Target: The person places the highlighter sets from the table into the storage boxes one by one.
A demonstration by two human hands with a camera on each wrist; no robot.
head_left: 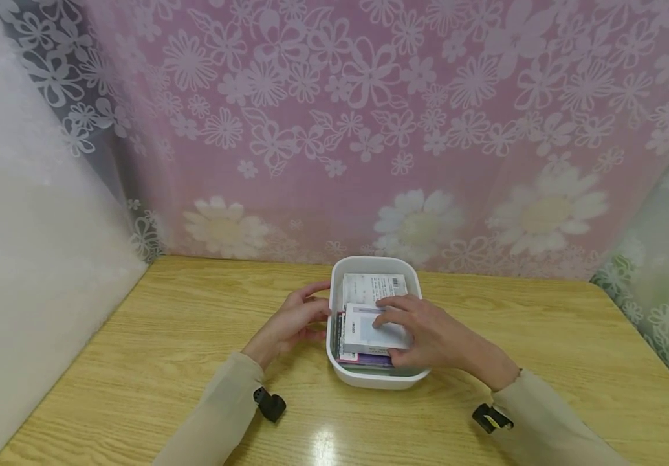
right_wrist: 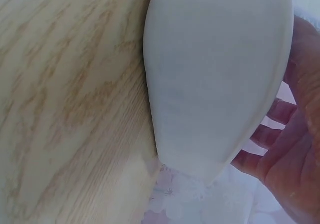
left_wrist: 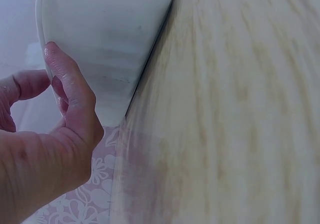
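Note:
A white plastic bin [head_left: 376, 382] stands on the table, packed with small boxes and packets. My right hand [head_left: 436, 333] reaches over its right side and grips a white box [head_left: 363, 329] with a pale blue panel, fingers across the top and thumb at the near right edge. That box lies over the other contents. My left hand [head_left: 294, 320] is at the bin's left side, its bent, relaxed fingers touching the rim; in the left wrist view the fingertips [left_wrist: 51, 48] meet the rim and outer wall. The right wrist view shows mostly the bin's outer wall [right_wrist: 215, 73].
Behind the white box sits another printed white box [head_left: 369, 285] with a barcode. Purple packaging [head_left: 376, 360] shows under the near edge. The wooden table [head_left: 195, 336] ends at a pink floral curtain [head_left: 311, 162], with pale sheets at both sides.

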